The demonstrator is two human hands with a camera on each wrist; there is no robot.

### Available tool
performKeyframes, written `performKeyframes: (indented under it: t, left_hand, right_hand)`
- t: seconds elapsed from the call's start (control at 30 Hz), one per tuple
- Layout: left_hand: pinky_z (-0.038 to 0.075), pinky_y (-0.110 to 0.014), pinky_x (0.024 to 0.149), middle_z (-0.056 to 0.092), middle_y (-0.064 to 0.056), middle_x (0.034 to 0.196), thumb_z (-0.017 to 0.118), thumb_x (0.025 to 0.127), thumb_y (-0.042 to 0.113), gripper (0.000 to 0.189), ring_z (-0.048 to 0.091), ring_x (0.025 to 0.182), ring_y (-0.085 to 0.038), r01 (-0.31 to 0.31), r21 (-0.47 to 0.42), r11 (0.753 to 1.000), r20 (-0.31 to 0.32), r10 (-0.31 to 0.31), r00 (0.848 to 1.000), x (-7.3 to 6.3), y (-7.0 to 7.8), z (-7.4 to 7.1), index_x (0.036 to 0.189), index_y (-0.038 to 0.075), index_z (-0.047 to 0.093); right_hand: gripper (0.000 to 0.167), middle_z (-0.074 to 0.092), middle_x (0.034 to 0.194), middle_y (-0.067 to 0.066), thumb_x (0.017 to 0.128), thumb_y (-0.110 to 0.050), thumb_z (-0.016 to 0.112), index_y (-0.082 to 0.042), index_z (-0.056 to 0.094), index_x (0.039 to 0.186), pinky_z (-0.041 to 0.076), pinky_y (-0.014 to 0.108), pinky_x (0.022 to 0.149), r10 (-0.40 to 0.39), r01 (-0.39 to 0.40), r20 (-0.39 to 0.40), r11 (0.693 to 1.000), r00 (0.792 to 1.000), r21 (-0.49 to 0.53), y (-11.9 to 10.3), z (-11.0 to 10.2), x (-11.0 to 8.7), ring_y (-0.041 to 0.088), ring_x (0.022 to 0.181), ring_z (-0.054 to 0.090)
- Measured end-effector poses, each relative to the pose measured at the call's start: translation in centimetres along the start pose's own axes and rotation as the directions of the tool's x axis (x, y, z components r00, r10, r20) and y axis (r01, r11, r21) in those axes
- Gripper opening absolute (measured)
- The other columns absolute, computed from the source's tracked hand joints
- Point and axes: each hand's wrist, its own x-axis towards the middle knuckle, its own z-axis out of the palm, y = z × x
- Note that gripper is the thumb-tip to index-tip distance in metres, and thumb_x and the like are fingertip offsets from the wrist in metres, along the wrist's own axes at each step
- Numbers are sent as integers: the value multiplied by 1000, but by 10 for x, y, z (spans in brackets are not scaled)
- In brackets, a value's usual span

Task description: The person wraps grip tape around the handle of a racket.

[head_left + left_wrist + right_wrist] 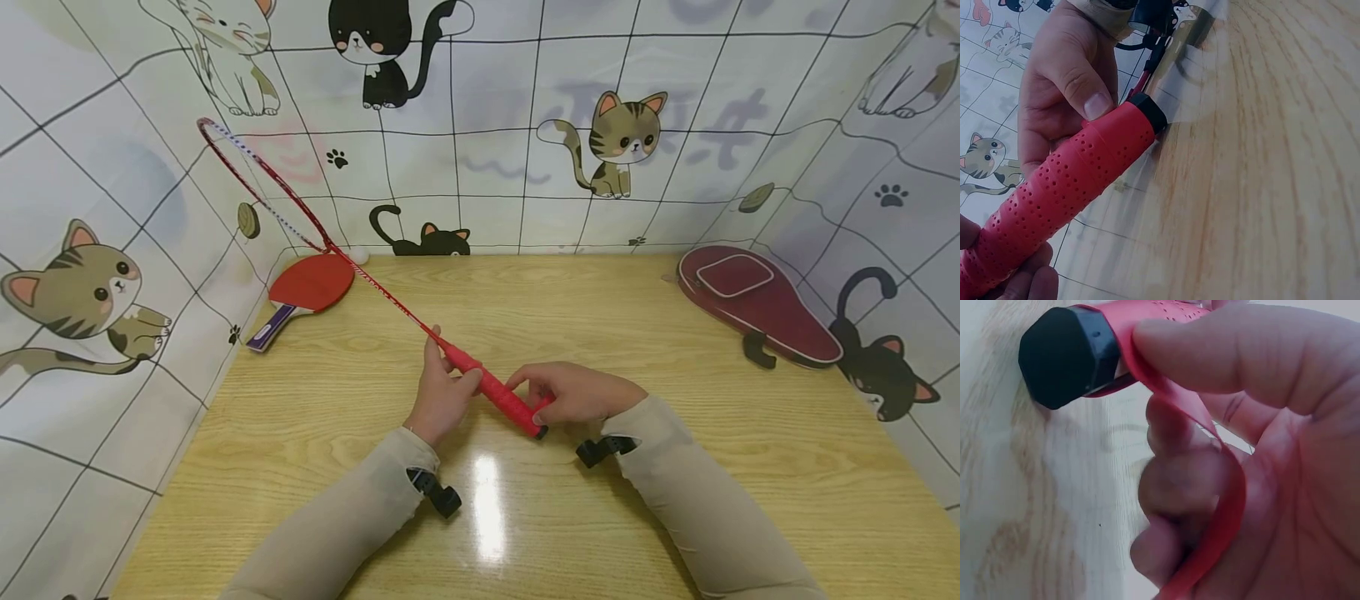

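A red badminton racket (390, 297) slants over the table, its head (288, 187) up at the left. My left hand (442, 396) holds the upper part of its handle, thumb on top and fingers underneath. Perforated red grip tape (1066, 178) covers the handle down to the black butt cap (1066, 356). At that end, my right hand (577, 390) pinches the tape between thumb and fingers. A loose strip of the tape (1232, 494) runs down across the right palm. The strip's far end is out of sight in the right wrist view.
At the back left lies a red table tennis bat (315, 283), with a white ball (360, 254) beside it. A dark red bat case (757, 304) is at the back right. Cat-patterned sheeting (495, 158) walls the wooden table (337, 517) at the back and sides.
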Motion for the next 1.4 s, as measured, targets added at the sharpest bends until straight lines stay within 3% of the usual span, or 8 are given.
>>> performKeyframes:
  t: [0.13,0.3,0.43,0.6,0.87,1.13,1.4]
  left_hand:
    - [63,-35,84,58,-23,126,62,97,3,99,74,92,-27,1,-1,1000,2,-1,1000,-1,1,1,169,23,-1]
    - [63,-35,84,59,-25,125,62,97,2,99,74,94,-27,-2,-1,1000,-1,2,1000,-1,0,1,170,19,-3]
    - [63,-36,86,59,-24,127,60,96,0,98,74,100,-30,-5,-23,1000,3,5,1000,0,-2,1,169,21,-1]
    - [62,-36,88,60,-22,129,61,95,2,97,72,107,-28,-12,-13,1000,-1,12,1000,0,-2,1,169,25,2]
    - [62,-37,79,61,-19,124,72,97,16,103,73,83,-33,-24,77,997,-15,26,1000,-4,2,-1,169,32,0]
    - [63,-34,80,61,-21,124,70,97,11,102,73,84,-26,-22,35,999,-30,23,999,-3,1,-1,169,31,1]
    - [62,-33,79,61,-20,123,66,93,7,102,70,84,-27,-16,35,999,-46,18,999,-4,3,1,170,29,2]
  right_hand:
    - [54,67,91,-1,92,-8,75,-27,60,140,51,34,71,0,0,7,1000,1000,-1,1,0,0,17,79,60]
    - [59,71,103,-1,92,-7,71,-29,58,145,54,39,82,28,-29,26,998,999,51,4,-1,-1,20,92,67]
    - [62,73,114,-2,94,-9,71,-30,56,150,54,41,88,53,-57,44,995,998,88,3,-1,-2,20,101,69]
    - [63,74,114,1,94,-5,70,-25,55,153,54,41,86,33,-40,55,992,998,122,1,-1,-2,21,99,71]
    - [60,72,111,1,93,-7,73,-25,55,147,53,43,90,18,-20,23,995,1000,94,0,0,-1,21,95,71]
    - [64,73,114,0,95,-3,68,-29,54,152,54,40,90,23,-27,39,994,999,103,6,-1,1,21,100,71]
    - [63,74,110,1,96,-2,67,-24,53,153,53,42,90,13,-20,57,992,998,124,3,0,0,21,97,72]
